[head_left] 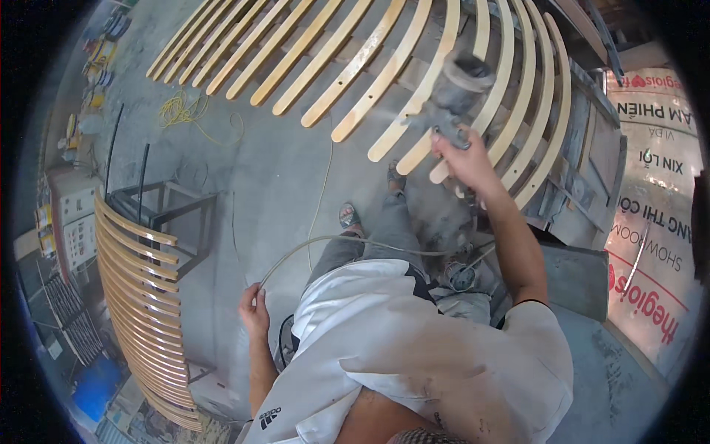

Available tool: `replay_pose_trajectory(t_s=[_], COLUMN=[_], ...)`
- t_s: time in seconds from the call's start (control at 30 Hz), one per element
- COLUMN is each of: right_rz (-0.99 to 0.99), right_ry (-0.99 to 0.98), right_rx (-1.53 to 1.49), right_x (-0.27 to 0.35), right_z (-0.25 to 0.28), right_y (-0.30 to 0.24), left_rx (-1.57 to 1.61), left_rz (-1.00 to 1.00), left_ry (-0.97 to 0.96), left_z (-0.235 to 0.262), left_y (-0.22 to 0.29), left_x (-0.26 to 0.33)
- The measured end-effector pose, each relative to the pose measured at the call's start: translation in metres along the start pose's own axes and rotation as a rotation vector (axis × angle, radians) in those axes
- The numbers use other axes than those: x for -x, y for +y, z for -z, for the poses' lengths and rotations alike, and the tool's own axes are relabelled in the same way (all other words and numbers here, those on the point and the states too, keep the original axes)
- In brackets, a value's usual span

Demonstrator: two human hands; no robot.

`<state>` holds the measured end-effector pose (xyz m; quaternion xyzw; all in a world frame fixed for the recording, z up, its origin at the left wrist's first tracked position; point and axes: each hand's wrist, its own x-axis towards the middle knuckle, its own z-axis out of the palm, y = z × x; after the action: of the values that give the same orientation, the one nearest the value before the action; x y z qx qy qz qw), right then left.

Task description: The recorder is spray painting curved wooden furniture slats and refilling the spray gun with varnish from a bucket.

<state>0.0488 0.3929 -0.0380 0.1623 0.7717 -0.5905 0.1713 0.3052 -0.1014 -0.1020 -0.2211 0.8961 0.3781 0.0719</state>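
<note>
The grey floor [259, 200] spreads under everything. Beyond the person's feet lies a wide row of curved pale slats [355, 65], fanned side by side with gaps between them, their rounded near ends toward the person. A second row, glossy brown slats [151, 318], is on the person's left, by a metal stand [196, 222]. A pale hose [333, 237] bends from the left side across the legs [403, 222] to the right. On the floor, near the left part of the pale row, there is a loose yellow cord [181, 111].

The spray gun [442, 120], with a dark cup, is in the right hand [462, 159], above the near edge of the pale row and right of its middle. The gun is somewhat blurred; its front appears to point to the left, across the long axis of the slats, which runs away from the person. The right hand is much nearer to this row than the left hand [255, 314]. Right fingers are wrapped around the gun's handle; how far the trigger is pressed, I cannot tell. Left fingers are closed on the hose, low at the left, well apart from the gun.
</note>
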Motion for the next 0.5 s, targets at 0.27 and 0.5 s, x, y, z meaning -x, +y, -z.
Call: replay_pose_trajectory(t_s=[0.27,0.5], right_rz=[0.159,0.318], right_ry=[0.236,0.221], right_rx=[0.02,0.035], right_x=[-0.098,-0.242], right_z=[0.108,0.198], right_y=[-0.028,-0.053], left_rx=[-0.062,-0.059], left_rz=[-0.047,-0.087], left_ry=[-0.05,0.02], left_z=[-0.023,-0.065], left_y=[0.058,0.16], left_x=[-0.009,-0.024])
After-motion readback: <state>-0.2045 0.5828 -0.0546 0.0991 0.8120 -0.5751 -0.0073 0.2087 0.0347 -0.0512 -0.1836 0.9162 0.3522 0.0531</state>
